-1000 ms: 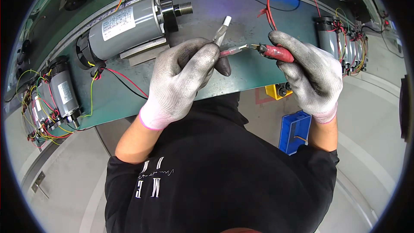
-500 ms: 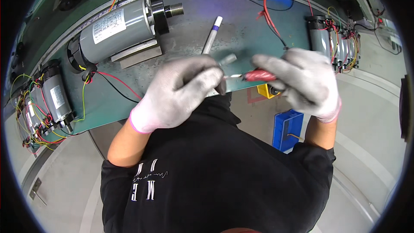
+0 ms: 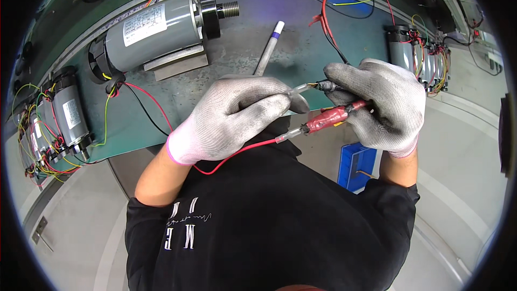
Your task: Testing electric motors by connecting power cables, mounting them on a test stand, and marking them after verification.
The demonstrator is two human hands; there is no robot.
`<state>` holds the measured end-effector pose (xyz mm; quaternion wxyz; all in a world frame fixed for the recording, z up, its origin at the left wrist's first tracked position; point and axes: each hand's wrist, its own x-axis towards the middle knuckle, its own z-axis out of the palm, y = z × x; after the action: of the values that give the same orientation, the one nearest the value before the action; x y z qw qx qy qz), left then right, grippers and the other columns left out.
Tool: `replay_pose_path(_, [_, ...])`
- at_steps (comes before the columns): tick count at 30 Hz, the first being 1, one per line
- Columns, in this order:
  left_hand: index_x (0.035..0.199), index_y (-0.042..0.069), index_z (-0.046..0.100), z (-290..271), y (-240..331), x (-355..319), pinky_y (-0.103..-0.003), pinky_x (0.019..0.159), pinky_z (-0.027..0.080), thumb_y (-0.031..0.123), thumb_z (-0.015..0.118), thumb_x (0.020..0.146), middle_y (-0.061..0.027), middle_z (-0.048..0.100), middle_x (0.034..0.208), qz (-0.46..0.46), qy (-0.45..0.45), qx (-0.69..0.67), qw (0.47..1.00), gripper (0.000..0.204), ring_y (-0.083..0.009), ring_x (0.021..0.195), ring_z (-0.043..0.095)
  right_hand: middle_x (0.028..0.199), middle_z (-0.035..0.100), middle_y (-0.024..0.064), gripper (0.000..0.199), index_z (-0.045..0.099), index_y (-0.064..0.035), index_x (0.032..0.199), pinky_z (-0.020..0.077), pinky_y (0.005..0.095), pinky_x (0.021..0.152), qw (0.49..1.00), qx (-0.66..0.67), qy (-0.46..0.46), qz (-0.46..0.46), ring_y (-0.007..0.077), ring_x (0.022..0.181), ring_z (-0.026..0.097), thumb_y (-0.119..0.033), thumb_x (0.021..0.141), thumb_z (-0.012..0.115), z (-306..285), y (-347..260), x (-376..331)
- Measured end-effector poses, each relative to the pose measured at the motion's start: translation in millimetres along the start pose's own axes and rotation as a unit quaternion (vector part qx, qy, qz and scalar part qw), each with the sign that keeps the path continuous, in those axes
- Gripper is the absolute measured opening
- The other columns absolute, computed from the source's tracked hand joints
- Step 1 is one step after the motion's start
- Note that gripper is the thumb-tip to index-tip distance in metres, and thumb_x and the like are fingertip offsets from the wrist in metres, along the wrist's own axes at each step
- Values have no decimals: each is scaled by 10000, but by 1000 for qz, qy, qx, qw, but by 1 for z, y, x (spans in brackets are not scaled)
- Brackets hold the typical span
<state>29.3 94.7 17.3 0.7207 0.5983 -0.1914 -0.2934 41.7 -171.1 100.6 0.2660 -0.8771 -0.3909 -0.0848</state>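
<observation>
Left hand [image 3: 231, 116] in grey glove pinched a clear-sleeved connector [image 3: 299, 90], right hand [image 3: 379, 102] closed around a red-taped connector [image 3: 328, 120] (red wire [image 3: 237, 156] trailing from it), both above the green bench [image 3: 161, 102], grey motor [image 3: 156, 29] behind, white pen [image 3: 269, 48] lying between.

Two gloved hands are at work, the left hand [image 3: 229, 116] and the right hand [image 3: 382, 102]. One large grey motor [image 3: 156, 29] lies on the desk [image 3: 242, 48] near its far edge. One white pen with a purple band [image 3: 269, 47] lies mid-desk. Two clusters of smaller motors sit at the desk's ends: at least two at the left end [image 3: 67, 110], several at the right end [image 3: 417, 59], exact number unclear. One blue bin [image 3: 355, 167] stands on the floor.
</observation>
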Motion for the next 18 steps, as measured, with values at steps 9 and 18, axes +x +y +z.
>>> replay_pose_path(9, [1171, -27, 761, 0, 3, -2, -344, 797, 555, 149, 607, 1105, -79, 754, 927, 2, -12, 39, 999, 243, -156, 851, 681, 708, 667, 103, 462, 794, 30, 1070, 480, 376, 527, 998, 48, -34, -31, 278, 552, 603, -63, 618, 782, 0, 5, 1])
replay_pose_path(18, [1254, 77, 732, -33, 32, 12, -455, 992, 531, 187, 770, 931, -138, 715, 1175, 249, 122, 566, 777, 344, -336, 1110, 676, 848, 718, 129, 451, 769, 4, 1154, 549, 405, 690, 992, 85, -81, 54, 317, 740, 685, -12, 703, 771, 30, 37, -26])
